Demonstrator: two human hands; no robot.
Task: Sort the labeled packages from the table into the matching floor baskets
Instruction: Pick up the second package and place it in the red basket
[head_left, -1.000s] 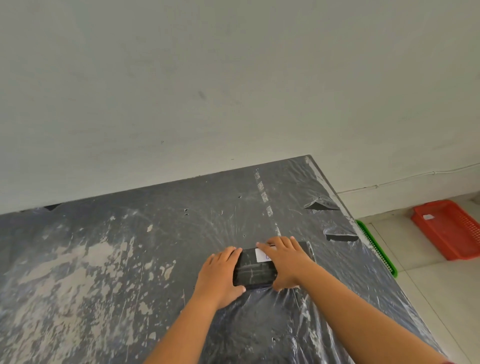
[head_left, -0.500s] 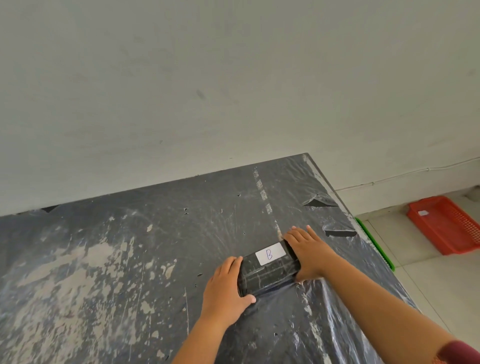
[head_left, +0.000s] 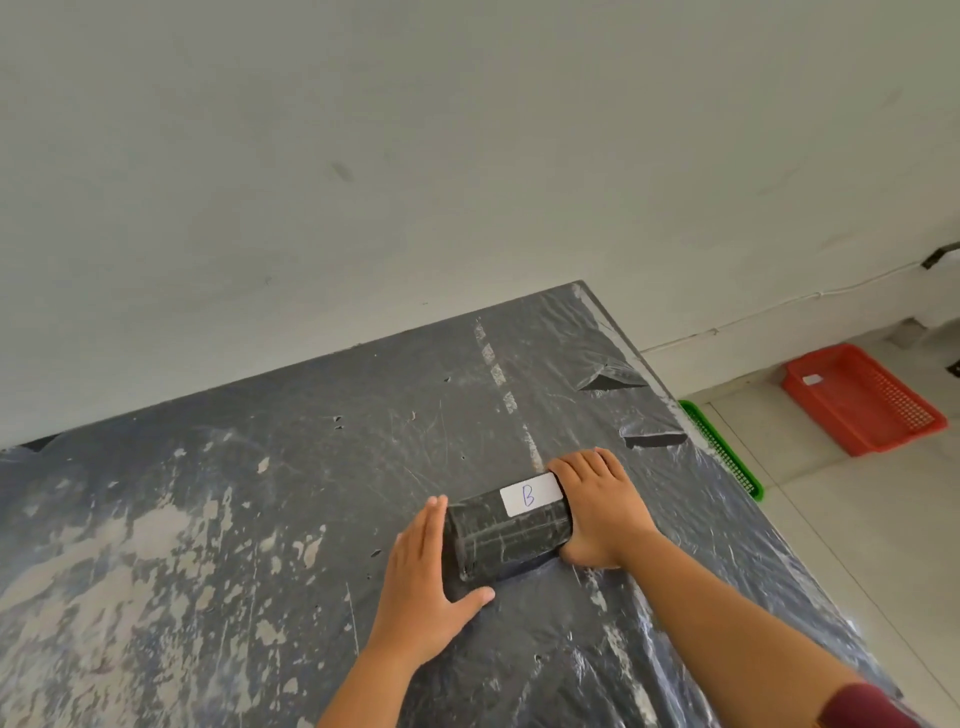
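Dark plastic sheeting, wrinkled and scuffed pale in patches, covers the table (head_left: 218, 545), which fills the lower part of the head view and runs back to a plain grey-white wall.

Nearest, both forearms reach in from about five and six o'clock. The left hand (head_left: 421, 587) lies with its fingers extended and together, palm against the left end of the package (head_left: 506, 535), thumb tucked under the near edge. The right hand (head_left: 597, 512) presses on the right end, fingers curled over the far side. So the package is squeezed between two palms rather than pinched by fingertips, probably because it is too wide and slick for one hand. It sits just right of centre on the table and appears to be resting on the sheeting. It is a black wrapped block, turned so the white label (head_left: 531, 494) faces up, reading B, which lets the person check the letter before choosing a basket.

Farther off, at about two o'clock, two loose flaps of plastic stand up near the table's right edge. Beyond that edge, on the tiled floor, a green basket (head_left: 727, 457) peeks out, mostly hidden by the table. Well apart from it, farther right near the wall, an orange basket (head_left: 862, 397) holds a small white tag; its letter is too small to read. A thin cable runs along the base of the wall.
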